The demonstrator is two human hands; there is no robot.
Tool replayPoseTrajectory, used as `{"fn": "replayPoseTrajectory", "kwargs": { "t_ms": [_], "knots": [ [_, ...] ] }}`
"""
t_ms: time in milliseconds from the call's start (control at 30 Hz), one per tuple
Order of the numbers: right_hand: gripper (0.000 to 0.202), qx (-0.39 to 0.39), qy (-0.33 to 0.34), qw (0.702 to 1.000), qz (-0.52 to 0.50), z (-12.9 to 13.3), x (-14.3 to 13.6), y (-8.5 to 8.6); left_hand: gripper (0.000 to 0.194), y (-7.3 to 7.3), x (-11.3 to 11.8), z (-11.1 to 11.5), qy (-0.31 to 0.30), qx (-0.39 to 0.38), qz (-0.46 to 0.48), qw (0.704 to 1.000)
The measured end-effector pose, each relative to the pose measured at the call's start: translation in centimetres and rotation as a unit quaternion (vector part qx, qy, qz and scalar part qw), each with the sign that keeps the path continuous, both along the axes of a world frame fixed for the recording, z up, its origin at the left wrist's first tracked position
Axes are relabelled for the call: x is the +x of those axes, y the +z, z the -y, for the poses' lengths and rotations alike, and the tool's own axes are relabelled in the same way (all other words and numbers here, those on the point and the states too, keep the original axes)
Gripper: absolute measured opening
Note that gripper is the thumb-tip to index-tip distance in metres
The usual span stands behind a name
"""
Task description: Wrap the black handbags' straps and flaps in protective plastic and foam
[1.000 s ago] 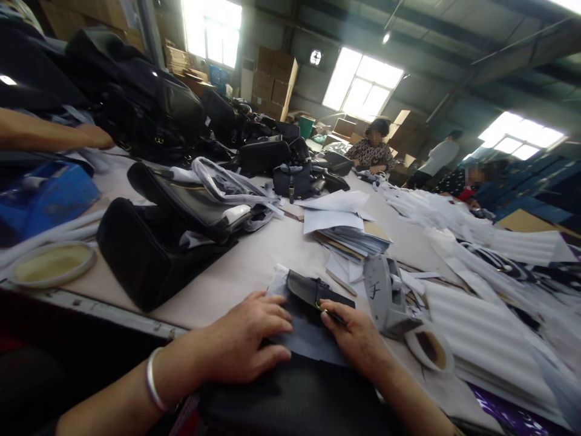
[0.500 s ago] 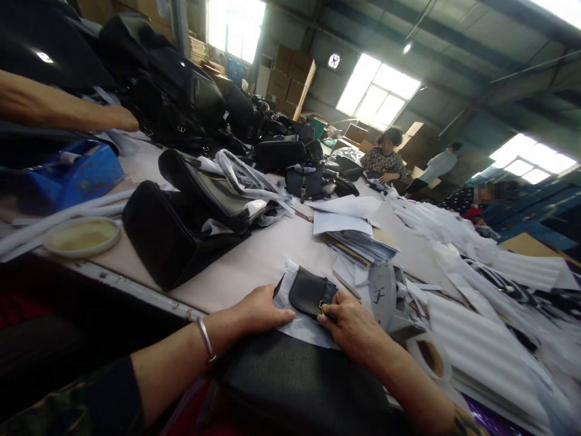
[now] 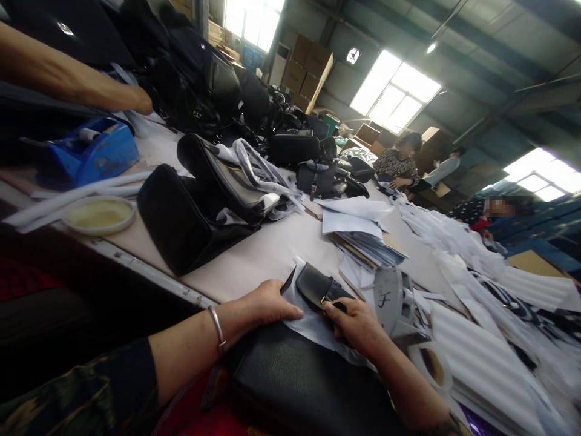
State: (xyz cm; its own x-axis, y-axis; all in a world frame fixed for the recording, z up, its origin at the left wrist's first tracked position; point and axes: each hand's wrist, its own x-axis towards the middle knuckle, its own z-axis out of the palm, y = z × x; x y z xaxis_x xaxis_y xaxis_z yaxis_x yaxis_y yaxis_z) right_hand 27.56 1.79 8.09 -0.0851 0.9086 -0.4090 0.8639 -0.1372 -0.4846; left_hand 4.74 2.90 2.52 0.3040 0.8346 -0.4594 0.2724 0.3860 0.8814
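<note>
A black leather bag [image 3: 308, 381] lies in front of me at the table's edge. White tissue paper [image 3: 308, 324] is spread over its upper part, under a small black flap [image 3: 314, 286] with a strap and a gold-coloured buckle [image 3: 324, 300]. My left hand [image 3: 272, 303] grips the bag's left side, thumb lying over the tissue paper and the other fingers mostly hidden. With thumb and forefinger, my right hand [image 3: 358, 324] pinches the buckle strap [image 3: 338, 305] at the flap's right end.
Black bags [image 3: 177, 224] stand on the table [image 3: 272, 245], near a round yellowish dish [image 3: 98, 215] and a blue tape dispenser [image 3: 93, 154]. Papers [image 3: 363, 233], a grey dispenser [image 3: 394, 297] and white foam sheets [image 3: 481, 357] lie right. Another person's arm [image 3: 77, 79] reaches in from the left; others work farther back.
The view has shifted slightly, moving the scene mostly rightward. My right hand keeps its pinch near the buckle, its fingers slightly rearranged. My left hand keeps its hold on the bag.
</note>
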Motion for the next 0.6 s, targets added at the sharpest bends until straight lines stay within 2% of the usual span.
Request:
{"fn": "replayPoseTrajectory", "kwargs": {
  "t_ms": [133, 400, 600],
  "knots": [
    [0.042, 0.025, 0.003, 1.000, -0.007, 0.7, 0.1, -0.7, 0.061, -0.4, 0.1, 0.1, 0.028, -0.021, 0.021, 0.999],
    [0.037, 0.056, 0.022, 0.998, -0.008, 1.3, -0.8, -0.7, 0.044, 0.4, 0.4, 0.7, 0.044, -0.074, 0.119, 0.989],
    [0.030, 0.050, 0.024, 0.998, -0.013, 1.2, -0.7, -1.4, 0.048, 0.4, 0.3, 0.8, 0.058, -0.087, 0.148, 0.983]
  ]
}}
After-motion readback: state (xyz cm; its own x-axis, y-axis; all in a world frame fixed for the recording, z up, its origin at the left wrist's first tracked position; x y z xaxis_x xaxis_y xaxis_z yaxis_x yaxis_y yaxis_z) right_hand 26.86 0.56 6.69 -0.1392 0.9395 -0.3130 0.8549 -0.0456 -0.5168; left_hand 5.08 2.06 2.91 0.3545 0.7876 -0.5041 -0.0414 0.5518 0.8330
